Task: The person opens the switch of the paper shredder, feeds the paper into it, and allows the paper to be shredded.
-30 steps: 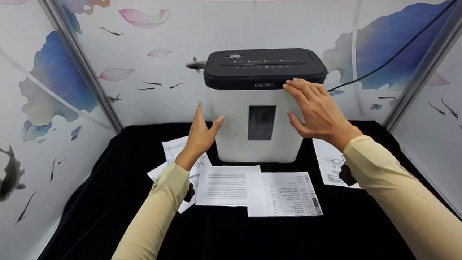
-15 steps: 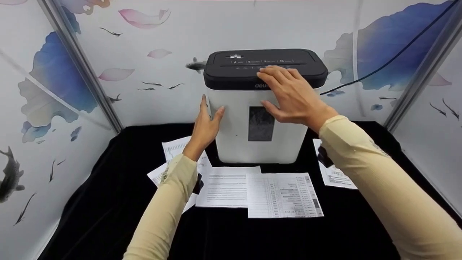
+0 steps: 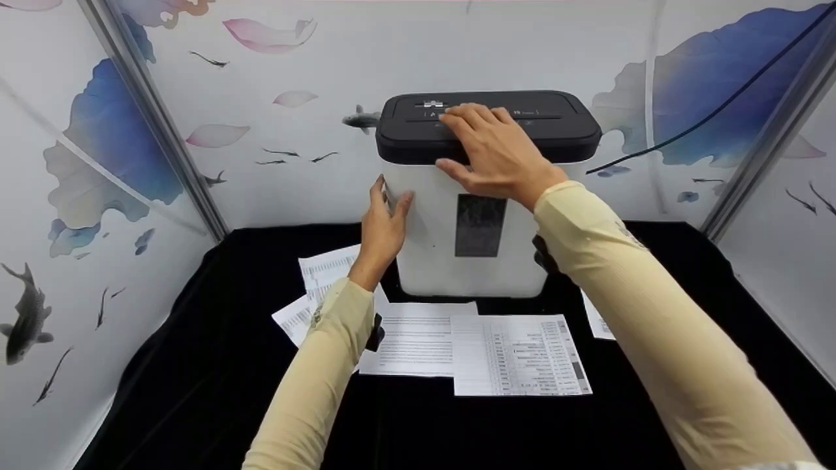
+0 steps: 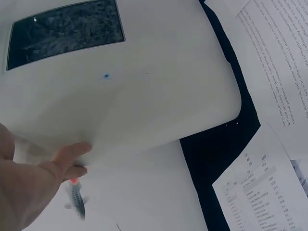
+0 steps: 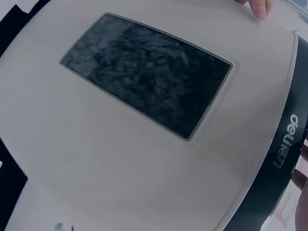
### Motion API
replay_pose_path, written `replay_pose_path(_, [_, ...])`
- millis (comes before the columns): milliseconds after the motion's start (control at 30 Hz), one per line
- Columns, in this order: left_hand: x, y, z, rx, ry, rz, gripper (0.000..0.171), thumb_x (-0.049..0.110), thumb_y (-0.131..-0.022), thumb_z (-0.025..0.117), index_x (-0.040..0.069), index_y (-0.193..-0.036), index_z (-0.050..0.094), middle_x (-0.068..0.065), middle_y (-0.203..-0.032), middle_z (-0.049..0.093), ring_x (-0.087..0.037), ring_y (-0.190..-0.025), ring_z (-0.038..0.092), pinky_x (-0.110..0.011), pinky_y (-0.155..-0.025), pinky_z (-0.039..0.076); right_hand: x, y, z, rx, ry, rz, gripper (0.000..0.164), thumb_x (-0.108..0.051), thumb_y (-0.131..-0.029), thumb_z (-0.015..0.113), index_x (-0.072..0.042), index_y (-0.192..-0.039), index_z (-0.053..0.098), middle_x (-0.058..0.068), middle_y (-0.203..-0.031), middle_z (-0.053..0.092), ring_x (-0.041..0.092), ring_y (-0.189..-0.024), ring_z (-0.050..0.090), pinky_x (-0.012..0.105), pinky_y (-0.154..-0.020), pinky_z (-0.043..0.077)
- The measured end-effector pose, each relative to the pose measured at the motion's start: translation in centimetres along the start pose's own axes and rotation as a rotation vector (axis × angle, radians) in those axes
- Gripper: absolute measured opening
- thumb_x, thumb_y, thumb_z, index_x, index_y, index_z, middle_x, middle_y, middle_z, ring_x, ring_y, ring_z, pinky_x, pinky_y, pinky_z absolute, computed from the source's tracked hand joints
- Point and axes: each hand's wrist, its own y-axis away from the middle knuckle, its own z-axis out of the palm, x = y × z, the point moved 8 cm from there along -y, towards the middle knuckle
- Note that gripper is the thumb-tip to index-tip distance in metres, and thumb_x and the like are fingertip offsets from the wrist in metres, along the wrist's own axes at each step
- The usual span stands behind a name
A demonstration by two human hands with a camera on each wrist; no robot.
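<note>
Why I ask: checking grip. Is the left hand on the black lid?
No, the left hand is lower, at the white bin's side.

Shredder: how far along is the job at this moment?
Looks done: the lid sits on the bin; scraps show in its window. In hand: the left hand is at the bin's side, the right hand over the lid. Probably remaining: shredding the printed sheets, lying uncut on the black cloth.

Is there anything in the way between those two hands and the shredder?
Nothing visible is. The left hand is right at the side of the shredder, and the right hand is over its black top, though contact there is hard to tell. The papers lie lower, on the black cloth.
</note>
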Motion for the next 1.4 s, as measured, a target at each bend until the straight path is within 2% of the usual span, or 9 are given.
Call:
replay_pose_path(133, [0.0,-0.2,-0.3,0.063,0.024,0.001,0.068,0.043,-0.103,0.053,0.01,-0.156,0.028,-0.024,-0.156,0.041,-0.031,-0.144,0.045,-0.045,-0.114,0.045,-0.1,-1.6,0.7,-0.095,0.007,0.071,0.074,-0.057,-0.102,0.039,-0.006,-0.155,0.033,0.015,-0.161,0.036,0.033,-0.151,0.028,0.053,-0.124,0.024])
replay_pose_path(300, [-0.2,-0.3,-0.4,0.075,0.05,-0.012,0.064,0.038,-0.102,0.055,0.011,-0.154,0.032,-0.021,-0.157,0.04,-0.03,-0.143,0.046,-0.043,-0.112,0.047,-0.9,-3.6,1.6,-0.206,-0.025,0.123,0.078,-0.063,-0.102,0.031,-0.01,-0.159,0.024,0.012,-0.166,0.027,0.032,-0.155,0.02,0.055,-0.126,0.018])
replay_pose_path(533, [0.1,-0.4,-0.1,0.07,0.042,-0.035,0.061,0.037,-0.102,0.056,0.01,-0.152,0.035,-0.015,-0.161,0.035,-0.028,-0.145,0.044,-0.041,-0.113,0.047,-0.6,-5.2,2.5,-0.287,-0.097,0.212,0.079,-0.066,-0.102,0.026,-0.012,-0.16,0.022,0.009,-0.167,0.023,0.03,-0.157,0.015,0.058,-0.127,0.014])
replay_pose_path(767, [0.3,-0.3,-0.4,0.103,0.042,-0.022,0.057,0.032,-0.101,0.06,0.007,-0.148,0.039,-0.014,-0.161,0.036,-0.029,-0.143,0.046,-0.039,-0.112,0.048,0.5,-5.9,2.3,-0.331,-0.217,0.329,0.082,-0.071,-0.1,0.018,-0.018,-0.161,0.018,0.007,-0.169,0.017,0.028,-0.158,0.01,0.06,-0.127,0.002])
replay_pose_path(1000, [0.1,0.1,-0.5,0.114,0.045,-0.007,0.055,0.032,-0.101,0.06,0.008,-0.147,0.041,-0.015,-0.16,0.038,-0.03,-0.141,0.048,-0.04,-0.11,0.049,1.0,-6.8,2.1,-0.344,-0.223,0.356,0.081,-0.072,-0.099,0.014,-0.02,-0.161,0.021,0.005,-0.169,0.018,0.027,-0.158,0.009,0.059,-0.128,0.003])
replay_pose_path(1200, [-0.1,0.4,-0.4,0.114,0.048,-0.013,0.056,0.032,-0.101,0.061,0.008,-0.147,0.041,-0.015,-0.159,0.039,-0.03,-0.141,0.049,-0.04,-0.11,0.05,1.2,-6.2,3.5,-0.422,-0.23,0.359,0.083,-0.073,-0.098,0.012,-0.021,-0.162,0.014,0.003,-0.17,0.012,0.028,-0.158,0.002,0.059,-0.127,-0.001])
replay_pose_path(1400, [-0.1,0.3,-0.6,0.123,0.054,-0.007,0.055,0.031,-0.101,0.061,0.007,-0.147,0.042,-0.015,-0.16,0.038,-0.031,-0.141,0.048,-0.04,-0.111,0.049,1.1,-6.2,3.8,-0.474,-0.211,0.367,0.084,-0.076,-0.097,0.01,-0.022,-0.162,0.012,0.002,-0.17,0.009,0.03,-0.158,-0.001,0.059,-0.127,-0.004])
